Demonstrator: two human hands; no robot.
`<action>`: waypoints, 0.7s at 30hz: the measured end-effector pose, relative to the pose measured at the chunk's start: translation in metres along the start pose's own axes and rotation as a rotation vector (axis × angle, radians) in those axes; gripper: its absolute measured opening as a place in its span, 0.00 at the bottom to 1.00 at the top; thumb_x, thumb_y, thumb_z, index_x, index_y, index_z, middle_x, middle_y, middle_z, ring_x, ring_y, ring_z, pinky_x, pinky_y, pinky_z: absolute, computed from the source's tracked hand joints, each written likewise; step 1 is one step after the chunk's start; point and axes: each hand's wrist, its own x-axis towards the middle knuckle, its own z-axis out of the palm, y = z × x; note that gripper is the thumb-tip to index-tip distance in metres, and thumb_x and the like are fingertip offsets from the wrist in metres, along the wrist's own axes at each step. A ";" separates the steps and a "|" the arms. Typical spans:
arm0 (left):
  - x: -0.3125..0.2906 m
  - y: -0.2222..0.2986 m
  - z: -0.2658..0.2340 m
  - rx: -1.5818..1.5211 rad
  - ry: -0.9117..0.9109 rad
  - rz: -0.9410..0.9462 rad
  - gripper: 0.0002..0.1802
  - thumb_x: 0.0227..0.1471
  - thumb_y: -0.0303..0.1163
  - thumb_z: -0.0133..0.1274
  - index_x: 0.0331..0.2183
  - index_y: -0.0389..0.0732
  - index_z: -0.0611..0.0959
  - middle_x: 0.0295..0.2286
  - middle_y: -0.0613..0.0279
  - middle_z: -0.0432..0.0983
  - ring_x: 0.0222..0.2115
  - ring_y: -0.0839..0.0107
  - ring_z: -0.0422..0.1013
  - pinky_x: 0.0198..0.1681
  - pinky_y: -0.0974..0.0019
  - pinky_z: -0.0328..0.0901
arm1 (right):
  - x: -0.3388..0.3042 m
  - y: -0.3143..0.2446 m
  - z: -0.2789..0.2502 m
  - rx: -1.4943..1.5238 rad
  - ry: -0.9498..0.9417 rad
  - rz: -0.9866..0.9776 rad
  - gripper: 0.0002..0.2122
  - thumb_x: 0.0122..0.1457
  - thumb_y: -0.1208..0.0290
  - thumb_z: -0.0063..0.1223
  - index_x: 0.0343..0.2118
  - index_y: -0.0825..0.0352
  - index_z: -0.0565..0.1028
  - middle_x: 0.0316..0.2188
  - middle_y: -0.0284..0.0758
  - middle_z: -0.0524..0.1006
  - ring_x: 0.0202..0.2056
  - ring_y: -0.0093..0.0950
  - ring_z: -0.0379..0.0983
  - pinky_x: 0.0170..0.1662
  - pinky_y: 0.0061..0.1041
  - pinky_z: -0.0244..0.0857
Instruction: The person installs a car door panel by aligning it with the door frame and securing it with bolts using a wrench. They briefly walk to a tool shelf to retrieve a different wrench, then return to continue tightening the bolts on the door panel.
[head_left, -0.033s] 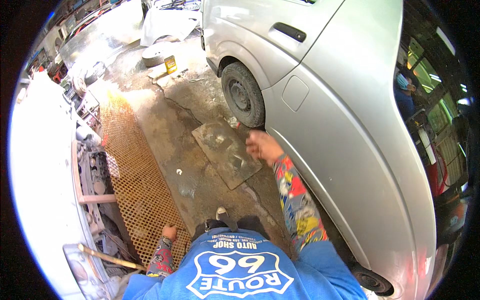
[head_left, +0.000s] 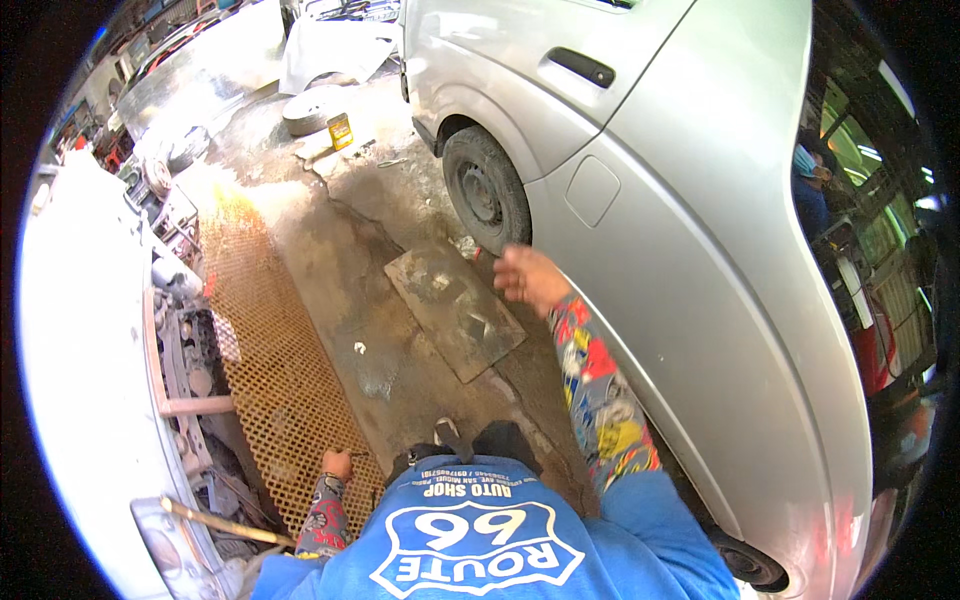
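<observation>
My right hand (head_left: 532,280) reaches forward beside the silver van (head_left: 690,260), its fingers loosely spread and holding nothing that I can see. It appears above the floor between the van's wheel (head_left: 486,190) and a flat, stained board (head_left: 455,310). My left hand (head_left: 338,463) hangs low at my side, above the rusty metal mesh (head_left: 275,400). Its fingers are curled in, and whatever they may hold is hidden. Patterned sleeves cover both forearms.
On the left stands a white vehicle body (head_left: 80,330) with exposed parts and a wooden stick (head_left: 225,522). A yellow can (head_left: 340,131) and a loose tire (head_left: 308,112) sit ahead on the cracked concrete floor (head_left: 335,260). Pale body panels (head_left: 335,50) stand farther back.
My right hand has risen slightly forward, toward the van's wheel, and its fingers look less blurred. My left hand stays nearly in place.
</observation>
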 end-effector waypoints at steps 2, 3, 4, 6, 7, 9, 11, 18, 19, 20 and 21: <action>0.020 0.036 -0.030 -0.189 0.056 -0.194 0.14 0.53 0.34 0.51 0.23 0.33 0.78 0.16 0.52 0.72 0.13 0.59 0.70 0.16 0.55 0.65 | 0.065 -0.052 -0.015 0.079 0.110 -0.034 0.22 0.63 0.54 0.53 0.51 0.65 0.68 0.43 0.36 0.76 0.40 0.30 0.74 0.39 0.33 0.70; 0.030 0.049 -0.042 -0.351 0.010 -0.336 0.13 0.52 0.33 0.52 0.22 0.33 0.77 0.16 0.52 0.72 0.13 0.59 0.70 0.16 0.55 0.64 | 0.098 -0.080 -0.028 0.073 0.112 -0.042 0.21 0.63 0.54 0.53 0.49 0.67 0.70 0.42 0.36 0.77 0.40 0.30 0.74 0.39 0.33 0.69; 0.032 0.057 -0.049 -0.500 -0.028 -0.478 0.13 0.52 0.33 0.51 0.22 0.33 0.77 0.16 0.52 0.72 0.13 0.59 0.70 0.15 0.55 0.64 | 0.126 -0.108 -0.041 0.059 0.153 -0.020 0.20 0.63 0.55 0.53 0.46 0.68 0.71 0.41 0.36 0.77 0.40 0.30 0.74 0.39 0.33 0.69; 0.034 0.065 -0.048 -0.344 -0.203 -0.383 0.12 0.53 0.33 0.51 0.24 0.34 0.79 0.18 0.52 0.74 0.14 0.58 0.72 0.17 0.54 0.66 | 0.177 -0.155 -0.065 0.285 0.218 -0.094 0.18 0.63 0.56 0.52 0.43 0.70 0.74 0.38 0.36 0.77 0.40 0.30 0.74 0.40 0.33 0.67; 0.034 0.066 -0.043 -0.038 -0.325 -0.137 0.12 0.53 0.34 0.50 0.25 0.35 0.81 0.20 0.51 0.76 0.15 0.58 0.73 0.19 0.54 0.67 | 0.203 -0.177 -0.077 0.342 0.285 -0.129 0.18 0.62 0.58 0.51 0.43 0.70 0.74 0.38 0.36 0.77 0.40 0.31 0.73 0.41 0.33 0.67; 0.036 0.070 -0.023 0.234 -0.334 -0.009 0.13 0.53 0.34 0.50 0.26 0.35 0.81 0.20 0.51 0.76 0.16 0.58 0.73 0.19 0.54 0.67 | 0.248 -0.217 -0.101 0.513 0.350 -0.195 0.18 0.62 0.61 0.51 0.48 0.71 0.71 0.42 0.38 0.75 0.41 0.33 0.73 0.43 0.34 0.66; 0.047 0.083 0.002 0.106 -0.283 -0.194 0.13 0.54 0.34 0.50 0.26 0.34 0.80 0.20 0.51 0.76 0.16 0.57 0.73 0.19 0.54 0.68 | 0.286 -0.246 -0.119 0.642 0.493 -0.324 0.22 0.61 0.65 0.53 0.54 0.71 0.65 0.46 0.41 0.74 0.43 0.35 0.72 0.44 0.34 0.66; 0.139 0.193 0.036 -0.073 -0.118 -0.411 0.14 0.56 0.35 0.49 0.28 0.33 0.79 0.20 0.50 0.76 0.16 0.56 0.73 0.19 0.53 0.68 | 0.348 -0.278 -0.133 0.913 0.506 -0.553 0.21 0.59 0.70 0.51 0.55 0.66 0.61 0.61 0.37 0.60 0.49 0.37 0.71 0.44 0.38 0.62; 0.154 0.208 0.031 -0.100 -0.092 -0.424 0.14 0.56 0.35 0.49 0.28 0.33 0.79 0.20 0.50 0.76 0.16 0.56 0.73 0.19 0.53 0.69 | 0.353 -0.279 -0.131 0.944 0.538 -0.581 0.20 0.59 0.70 0.51 0.53 0.66 0.62 0.60 0.36 0.61 0.48 0.37 0.71 0.43 0.38 0.63; 0.167 0.221 0.024 -0.133 -0.071 -0.434 0.14 0.56 0.35 0.49 0.29 0.32 0.79 0.20 0.50 0.76 0.16 0.55 0.73 0.20 0.53 0.69 | 0.359 -0.279 -0.126 0.949 0.587 -0.612 0.17 0.59 0.70 0.50 0.50 0.65 0.63 0.54 0.36 0.66 0.48 0.37 0.71 0.42 0.37 0.63; 0.181 0.231 0.015 -0.164 -0.052 -0.439 0.14 0.57 0.35 0.49 0.29 0.32 0.79 0.20 0.50 0.76 0.16 0.55 0.73 0.20 0.53 0.69 | 0.362 -0.277 -0.123 0.971 0.566 -0.576 0.13 0.58 0.71 0.49 0.45 0.64 0.65 0.47 0.36 0.69 0.46 0.35 0.73 0.40 0.36 0.63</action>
